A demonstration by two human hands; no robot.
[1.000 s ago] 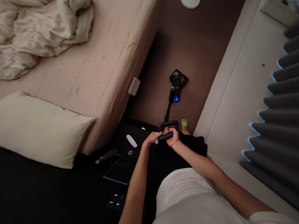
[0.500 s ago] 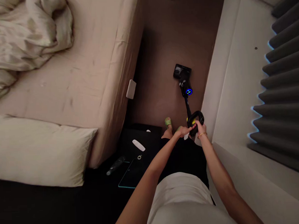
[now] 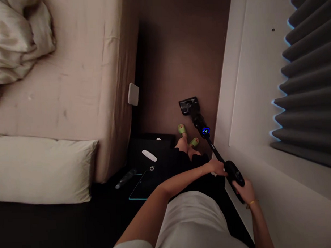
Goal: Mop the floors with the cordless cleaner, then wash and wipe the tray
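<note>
A black upright floor cleaner [image 3: 199, 122] with a glowing blue ring display leans towards me from the floor. Its flat head rests on the floor just ahead of my feet. My right hand [image 3: 246, 191] is closed around the loop handle [image 3: 234, 173] at its top end. My left hand [image 3: 217, 167] is closed beside the same handle, its fingertips against or very near it. A small crumpled white piece, like a tissue [image 3: 215, 174], shows under my left hand; part of it is hidden.
A bed [image 3: 80, 87] with a pillow [image 3: 42, 168] and rumpled duvet [image 3: 21, 38] is on the left. A black bedside surface holds a white remote [image 3: 149, 155], a ring [image 3: 152, 168] and a clear bottle [image 3: 125, 178]. White wall [image 3: 243, 99] and grey curtain [image 3: 311, 97] stand right.
The cleaner's head has come back towards my feet and left. Its handle and both hands have moved down and right, closer to my body. My view has shifted slightly.
</note>
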